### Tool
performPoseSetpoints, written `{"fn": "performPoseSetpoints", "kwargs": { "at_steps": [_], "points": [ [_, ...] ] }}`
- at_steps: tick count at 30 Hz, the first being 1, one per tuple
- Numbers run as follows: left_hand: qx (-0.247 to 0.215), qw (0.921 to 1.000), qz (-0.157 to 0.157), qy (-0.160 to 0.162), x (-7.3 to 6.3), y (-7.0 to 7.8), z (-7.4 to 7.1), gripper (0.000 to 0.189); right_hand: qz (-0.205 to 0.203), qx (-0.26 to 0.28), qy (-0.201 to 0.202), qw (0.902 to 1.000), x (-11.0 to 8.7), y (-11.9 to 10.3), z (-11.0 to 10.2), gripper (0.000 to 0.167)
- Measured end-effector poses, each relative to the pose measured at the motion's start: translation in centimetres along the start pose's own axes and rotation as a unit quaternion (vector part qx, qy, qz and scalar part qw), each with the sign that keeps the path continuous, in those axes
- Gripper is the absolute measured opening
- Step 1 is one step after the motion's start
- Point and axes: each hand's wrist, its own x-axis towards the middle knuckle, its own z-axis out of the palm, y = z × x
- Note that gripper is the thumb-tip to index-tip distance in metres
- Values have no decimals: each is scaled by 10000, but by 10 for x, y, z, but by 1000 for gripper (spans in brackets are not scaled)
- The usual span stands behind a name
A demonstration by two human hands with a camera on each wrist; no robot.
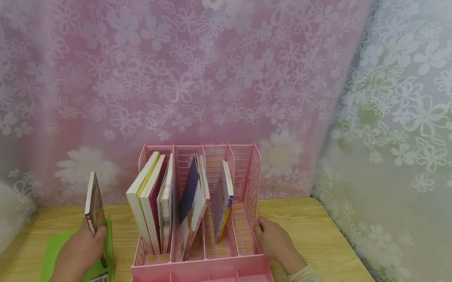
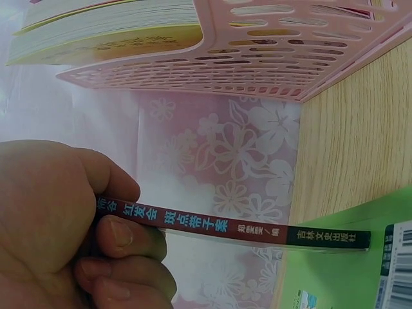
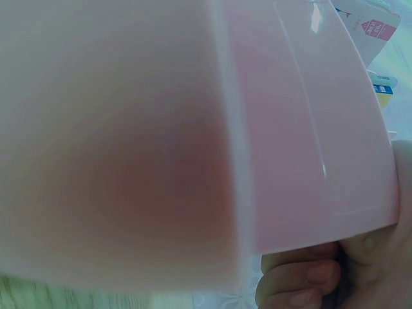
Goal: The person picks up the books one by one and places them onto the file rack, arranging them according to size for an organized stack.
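Observation:
My left hand [image 1: 78, 252] pinches a thin book [image 1: 94, 201] between thumb and fingers, holding it upright over a green book [image 1: 58, 247] that lies on the table. The left wrist view shows the thin book's dark spine [image 2: 193, 222] with blue lettering. In the middle stands a pink desktop book rack [image 1: 198, 264] with upright dividers. My right hand [image 1: 277, 244] grips the rack's right side wall; in the right wrist view its fingers [image 3: 299, 277] curl at the edge of the pink plastic. Part of that hand is hidden by the rack.
Several thick books [image 1: 145, 210] lean in the rack's leftmost slot. Blue-and-white books [image 1: 191, 206] and another thin book [image 1: 221, 202] lean in the middle slots. Shallow trays run along the rack's front. A flowered curtain [image 1: 203, 71] hangs behind the wooden table [image 1: 315, 236].

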Motion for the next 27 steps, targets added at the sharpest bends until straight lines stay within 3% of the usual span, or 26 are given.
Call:
{"fn": "performPoseSetpoints", "kwargs": {
  "at_steps": [27],
  "points": [
    [-39,10000,6,-29,0,1,1,76,51,14,47,10000,0,-1,1,22]
  ]
}}
